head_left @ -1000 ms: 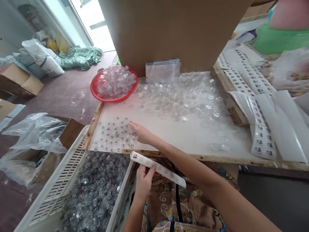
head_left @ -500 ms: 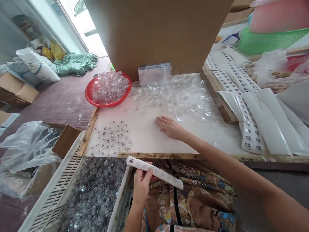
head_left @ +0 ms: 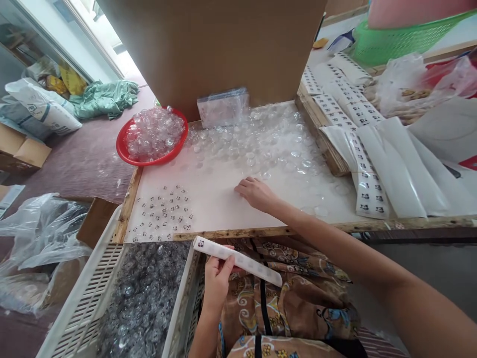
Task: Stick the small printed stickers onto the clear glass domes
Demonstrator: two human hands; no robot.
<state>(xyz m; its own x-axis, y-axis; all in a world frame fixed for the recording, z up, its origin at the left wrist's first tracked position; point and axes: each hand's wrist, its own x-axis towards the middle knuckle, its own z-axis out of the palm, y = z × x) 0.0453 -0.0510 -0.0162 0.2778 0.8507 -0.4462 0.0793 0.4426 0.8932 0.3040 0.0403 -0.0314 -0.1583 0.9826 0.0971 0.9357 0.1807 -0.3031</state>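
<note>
My left hand [head_left: 218,278] is closed around a folded white sticker strip [head_left: 253,266] with small panda prints, thumb on top, at the front edge of the white work board [head_left: 214,199]. My right hand [head_left: 257,194] rests on the middle of the board with its fingers curled and pressed together; whatever they hold, if anything, is hidden. Beyond it many clear round plastic pieces [head_left: 249,161] are spread over the board. To its left lie several clear pieces with panda stickers [head_left: 164,214].
A red basin [head_left: 175,154] heaped with clear pieces stands at the board's back left corner. Below, a white crate [head_left: 80,293] holds many dark-looking pieces. Sticker sheets [head_left: 368,194] lie at the right beside a wooden strip [head_left: 328,144]. A large cardboard panel [head_left: 216,44] rises behind.
My right hand's outstretched fingers have curled together on the board. My left hand keeps hold of the sticker strip. The view has shifted slightly to the right.
</note>
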